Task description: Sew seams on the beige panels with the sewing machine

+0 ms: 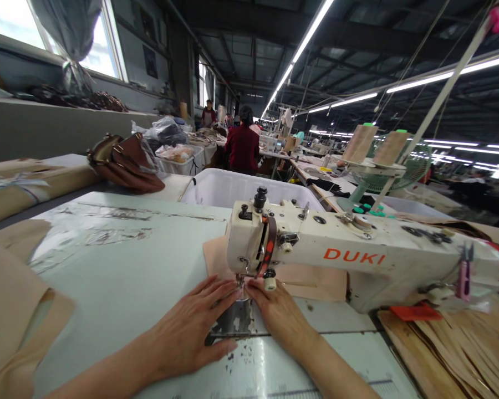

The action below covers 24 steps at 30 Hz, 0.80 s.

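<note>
A white sewing machine (307, 244) marked DUKI stands before me, its needle and presser foot (240, 281) between my hands. A flat beige piece of material (316, 282), leather or fabric, lies under the machine head and shows on both sides of it. Beside the presser foot, my left hand (191, 321) lies flat, fingers stretched over the near edge of the piece and thumb apart on the table. Close to the needle from the right, my right hand (278, 310) has its fingers bent together on the piece's edge; their tips are partly hidden by the machine.
Beige cut pieces (16, 305) lie at the left table edge, with a brown leather bag (127, 163) behind. A white bin (249, 185) stands beyond the machine. Thread cones (360, 143) rise at the right; thread snips (464, 277) hang on the machine. A person (243, 144) sits ahead.
</note>
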{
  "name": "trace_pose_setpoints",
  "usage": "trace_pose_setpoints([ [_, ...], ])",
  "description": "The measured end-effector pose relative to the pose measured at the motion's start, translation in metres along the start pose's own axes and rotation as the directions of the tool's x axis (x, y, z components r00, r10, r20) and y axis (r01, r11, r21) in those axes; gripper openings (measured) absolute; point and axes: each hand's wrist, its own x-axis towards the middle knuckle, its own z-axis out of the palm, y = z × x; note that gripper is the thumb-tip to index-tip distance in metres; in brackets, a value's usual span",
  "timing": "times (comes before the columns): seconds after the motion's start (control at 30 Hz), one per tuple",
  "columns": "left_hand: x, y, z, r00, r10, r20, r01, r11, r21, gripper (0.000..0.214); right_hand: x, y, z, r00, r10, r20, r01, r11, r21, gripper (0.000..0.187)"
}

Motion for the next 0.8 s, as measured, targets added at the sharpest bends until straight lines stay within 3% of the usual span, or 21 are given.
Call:
trace_pose_setpoints([
  [0.33,0.0,-0.004,0.004,1.0,0.03,-0.002,-0.03,0.997,0.073,0.076,0.003,-0.005,-0.003,0.995,0.058,0.079,-0.055,0.998,-0.039,0.039],
  [0.5,0.001,0.0,0.001,0.997,0.042,-0.066,-0.033,0.99,0.135,0.069,-0.007,0.009,-0.008,0.972,0.225,0.063,-0.219,0.972,-0.081,0.034],
  [0.6,-0.022,0.021,0.008,0.981,0.025,-0.193,0.012,0.983,0.186,0.049,-0.034,0.0,-0.025,0.934,0.355,0.024,-0.349,0.927,-0.134,0.037],
  [0.7,-0.07,0.057,0.026,0.963,0.055,-0.263,-0.032,0.995,0.091,0.04,-0.068,-0.041,-0.052,0.923,0.38,0.054,-0.377,0.924,-0.063,0.039],
  [0.77,-0.101,0.083,0.041,0.981,-0.026,-0.193,0.01,0.997,-0.081,0.027,-0.083,-0.075,-0.068,0.943,0.309,0.122,-0.321,0.942,0.093,0.036],
  [0.8,-0.112,0.094,0.048,0.985,-0.116,-0.128,0.09,0.978,-0.19,0.027,-0.087,-0.089,-0.075,0.949,0.278,0.149,-0.301,0.939,0.167,0.032],
])
